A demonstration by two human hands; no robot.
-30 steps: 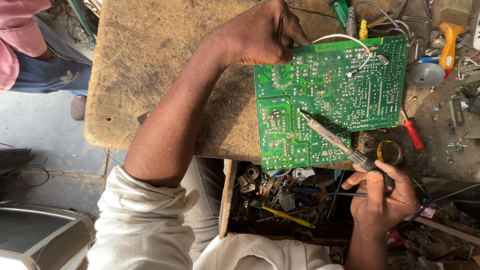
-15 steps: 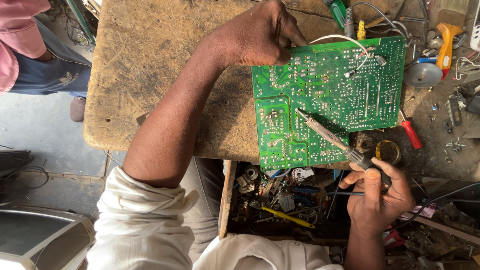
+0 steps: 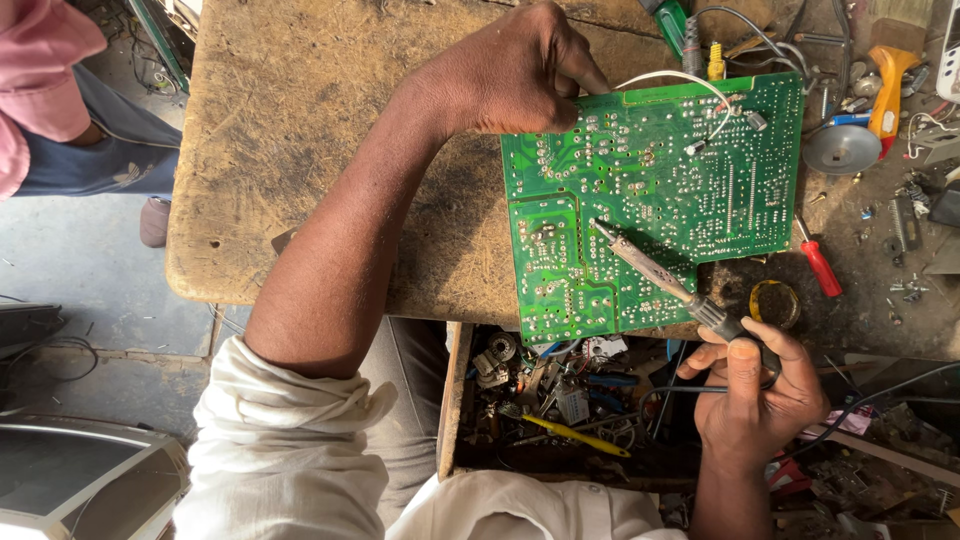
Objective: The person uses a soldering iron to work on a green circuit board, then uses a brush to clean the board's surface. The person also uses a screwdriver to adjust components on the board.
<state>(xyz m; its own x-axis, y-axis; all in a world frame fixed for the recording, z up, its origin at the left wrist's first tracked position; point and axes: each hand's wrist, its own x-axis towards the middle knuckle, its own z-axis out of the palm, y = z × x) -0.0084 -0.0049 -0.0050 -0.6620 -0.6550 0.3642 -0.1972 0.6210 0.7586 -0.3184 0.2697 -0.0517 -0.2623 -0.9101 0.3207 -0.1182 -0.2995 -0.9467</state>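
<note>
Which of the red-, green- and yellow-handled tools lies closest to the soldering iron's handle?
The red-handled screwdriver, lying on the bench just right of the green circuit board. The green-handled tool sits at the bench's far edge; the yellow-handled one lies in the open drawer below.
</note>
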